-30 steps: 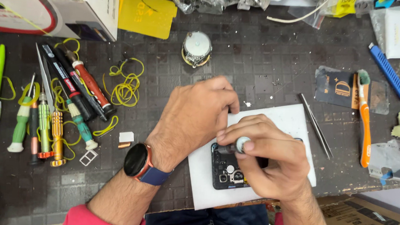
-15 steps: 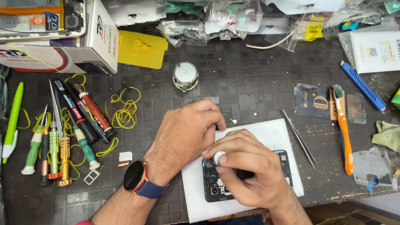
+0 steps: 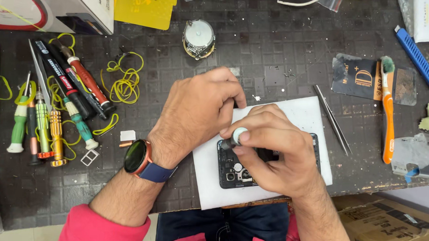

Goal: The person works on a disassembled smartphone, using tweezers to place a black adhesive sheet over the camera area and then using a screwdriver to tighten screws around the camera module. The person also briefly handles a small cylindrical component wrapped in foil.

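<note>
The right hand (image 3: 282, 153) is closed around a small screwdriver (image 3: 235, 138); its fingers curl tight on the handle and the round white cap shows just under the index fingertip. The tool stands almost upright over the opened phone (image 3: 232, 166), which lies with its back cover off on a white sheet (image 3: 310, 114) near the front edge of the dark table (image 3: 274, 56). The left hand (image 3: 195, 115) rests palm down on the upper left part of the phone (its fingers are bent and lie together, and I cannot tell if they pinch anything). Metal tweezers (image 3: 332, 121) lie just beside the sheet, on its right.
</note>
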